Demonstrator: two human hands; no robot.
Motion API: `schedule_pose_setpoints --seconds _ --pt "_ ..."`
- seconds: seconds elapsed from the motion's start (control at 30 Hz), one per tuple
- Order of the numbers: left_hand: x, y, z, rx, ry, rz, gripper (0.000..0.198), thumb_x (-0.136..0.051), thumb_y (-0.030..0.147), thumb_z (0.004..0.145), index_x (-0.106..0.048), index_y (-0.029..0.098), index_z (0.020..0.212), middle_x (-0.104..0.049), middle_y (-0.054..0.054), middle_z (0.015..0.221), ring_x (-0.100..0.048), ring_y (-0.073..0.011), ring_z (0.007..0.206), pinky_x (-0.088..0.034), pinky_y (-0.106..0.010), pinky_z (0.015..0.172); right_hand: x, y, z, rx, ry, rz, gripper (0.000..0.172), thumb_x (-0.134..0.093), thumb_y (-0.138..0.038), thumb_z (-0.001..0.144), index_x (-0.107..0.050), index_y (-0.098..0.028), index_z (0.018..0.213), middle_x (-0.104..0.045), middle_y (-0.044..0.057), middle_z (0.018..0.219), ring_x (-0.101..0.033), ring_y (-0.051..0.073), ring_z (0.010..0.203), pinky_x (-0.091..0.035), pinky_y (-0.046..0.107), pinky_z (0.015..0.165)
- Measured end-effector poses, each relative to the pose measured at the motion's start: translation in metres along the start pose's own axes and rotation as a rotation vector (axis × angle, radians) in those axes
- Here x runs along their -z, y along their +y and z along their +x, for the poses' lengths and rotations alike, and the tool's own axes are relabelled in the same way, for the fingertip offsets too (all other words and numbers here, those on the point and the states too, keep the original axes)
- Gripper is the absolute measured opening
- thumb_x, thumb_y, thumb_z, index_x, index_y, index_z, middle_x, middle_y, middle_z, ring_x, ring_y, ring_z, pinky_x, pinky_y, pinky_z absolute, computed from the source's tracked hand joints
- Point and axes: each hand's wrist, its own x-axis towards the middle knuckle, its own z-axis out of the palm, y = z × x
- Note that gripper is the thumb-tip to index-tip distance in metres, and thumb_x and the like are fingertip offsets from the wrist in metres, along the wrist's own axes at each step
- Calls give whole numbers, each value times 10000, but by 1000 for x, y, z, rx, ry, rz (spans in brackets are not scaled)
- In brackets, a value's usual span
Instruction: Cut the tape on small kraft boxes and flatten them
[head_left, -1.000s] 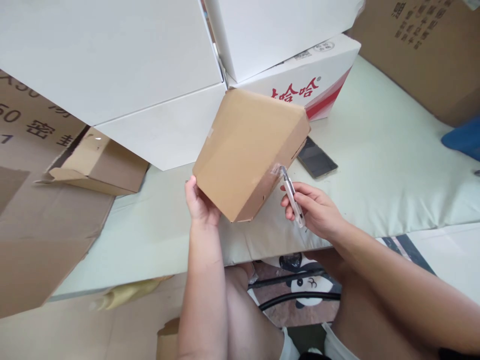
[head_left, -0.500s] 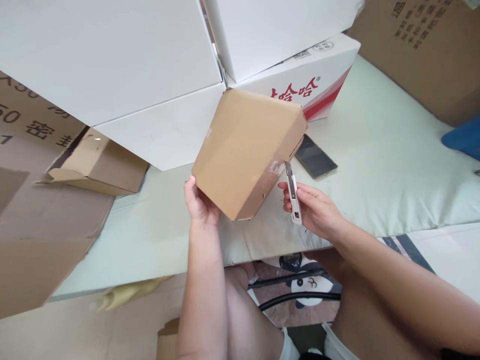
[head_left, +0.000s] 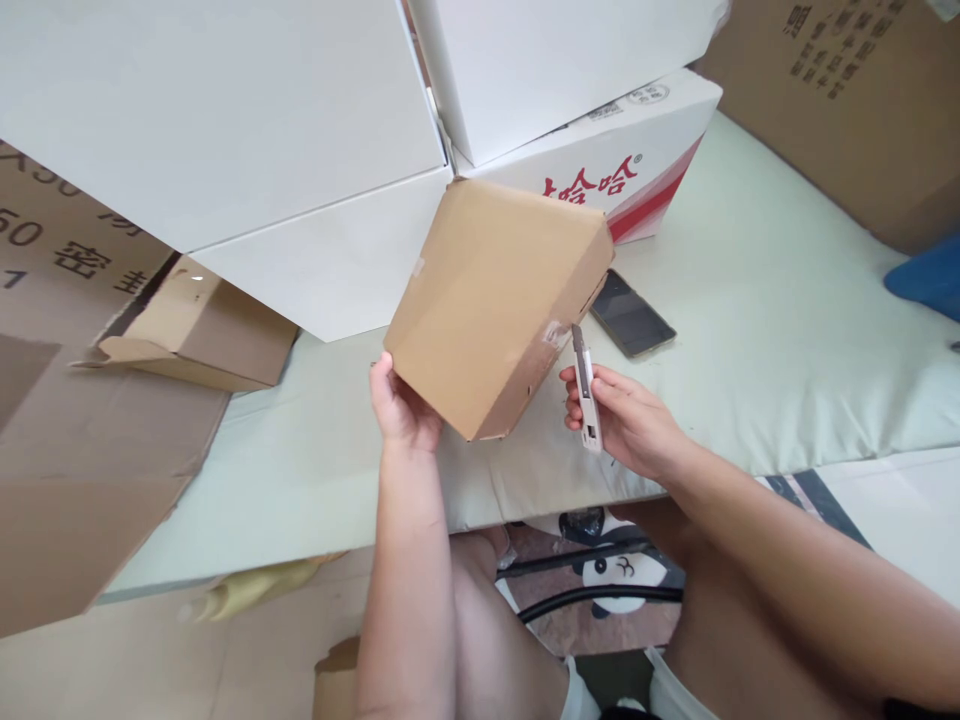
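My left hand [head_left: 403, 408] grips the lower left corner of a brown cardboard box [head_left: 495, 290], which is tilted above the pale green covered surface. Clear tape shows on the box's narrow right side. In my right hand [head_left: 622, 410] is a white utility knife [head_left: 586, 390], held between thumb and fingers. Its upper end is close to the taped side of the box; whether it touches cannot be made out. A dark phone [head_left: 632, 313] lies flat just right of the box.
White boxes [head_left: 225, 110] stand behind, one with red lettering [head_left: 649, 190]. A small open carton [head_left: 210, 325] and large brown cardboard [head_left: 97, 400] are at left. Another large carton [head_left: 847, 120] and a blue object [head_left: 926, 280] are at right. The green surface [head_left: 750, 330] ends above my legs.
The box has turned very slightly in my left hand. The utility knife and my right hand have shifted a touch to the right.
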Motion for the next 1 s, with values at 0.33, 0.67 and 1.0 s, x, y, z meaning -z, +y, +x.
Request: schedule_pose_setpoints --seconds 0.33,0.67,1.0 --pt "-1 -1 -1 16 62 4 435 -807 520 667 -712 222 969 -735 -53 1077 -678 -250 998 -542 -350 825 -1 -5 -2 -7 -45 -57 443 -848 -523 718 -664 -198 956 -592 -32 740 -570 100 536 -475 251 472" --pt "1 -4 0 4 52 39 462 -758 538 728 -709 230 1069 -737 -56 1103 -680 -244 1029 -526 -342 847 -3 -1 -2 -39 -57 -47 516 -867 -569 678 -641 -198 955 -597 -47 673 -584 105 524 -477 243 475" --pt "2 -4 1 -11 54 53 443 -738 540 732 -693 228 1044 -742 -73 1093 -684 -271 1055 -527 -352 835 -1 4 0 -49 -73 -79 447 -826 -537 739 -632 -199 958 -585 -47 679 -584 104 539 -494 250 500"
